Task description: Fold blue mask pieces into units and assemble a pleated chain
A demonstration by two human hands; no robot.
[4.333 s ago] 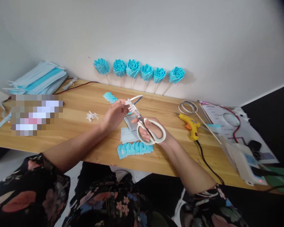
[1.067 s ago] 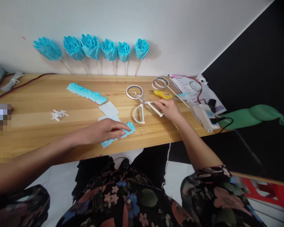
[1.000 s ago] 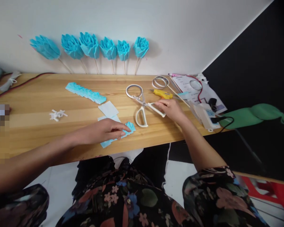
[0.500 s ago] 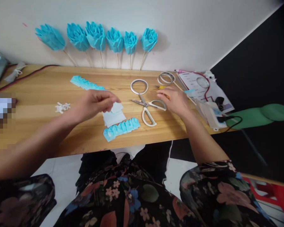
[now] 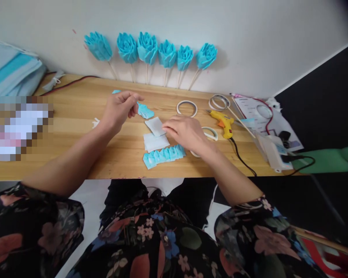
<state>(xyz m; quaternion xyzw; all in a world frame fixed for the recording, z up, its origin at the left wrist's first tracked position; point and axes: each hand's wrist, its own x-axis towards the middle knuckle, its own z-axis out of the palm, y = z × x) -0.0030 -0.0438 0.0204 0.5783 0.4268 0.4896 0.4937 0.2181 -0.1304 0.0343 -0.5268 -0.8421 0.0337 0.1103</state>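
My left hand (image 5: 120, 108) hovers above the far pleated blue strip (image 5: 145, 111), partly covering it. Its thumb and fingers are pinched; whatever is between them is too small to make out. With the fingertips of my right hand (image 5: 184, 132) I grip the edge of a pale square sheet (image 5: 155, 126), tilted over a small stack of similar sheets (image 5: 156, 142). Just nearer to me lies another pleated blue strip (image 5: 164, 156). Under my right hand are scissors, mostly hidden, with one white handle loop (image 5: 210, 133) showing. A yellow glue gun (image 5: 224, 122) rests to the right.
Several blue flowers (image 5: 147, 50) on sticks lean against the wall. Tape rolls (image 5: 187, 102) lie at the back. At right are papers (image 5: 249, 102), a power strip (image 5: 278, 154) and the glue gun's black cord (image 5: 240, 156). White scraps (image 5: 95, 122) lie left, beyond folded blue fabric (image 5: 14, 73).
My right hand has left the glue gun and moved left over the scissors to a pale sheet, now raised off the stack. My left hand has drawn back from the stack. The view has turned left.
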